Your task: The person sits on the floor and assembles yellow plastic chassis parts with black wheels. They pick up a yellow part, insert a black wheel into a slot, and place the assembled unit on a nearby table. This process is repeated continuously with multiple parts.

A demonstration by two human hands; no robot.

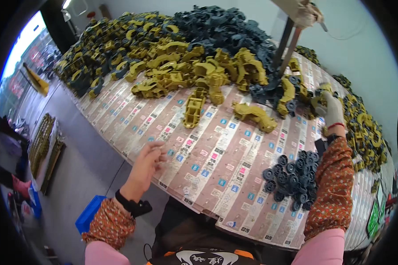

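Observation:
Empty, with its fingers loosely bent and slightly apart, my left hand (pixel 149 162) hovers over the table's near left edge. My right hand (pixel 334 111) reaches to the far right and closes around a yellow and dark-grey plastic toy vehicle part (pixel 319 106), partly hidden and blurred. Beside it stand yellow curved shells with dark wheels (pixel 287 95). A loose yellow shell (pixel 255 116) lies mid-table, and a boxy yellow frame (pixel 193 108) rests farther left. Small dark wheels (pixel 292 176) are heaped left of my right forearm.
Across the back of the paper-covered table (pixel 225 176) spread a big heap of yellow shells (pixel 168 66) and a dark-grey parts heap (pixel 225 26). More yellow parts (pixel 365 128) line the right side. A post (pixel 287 44) rises at the back right. A blue bin (pixel 90 214) sits below, left.

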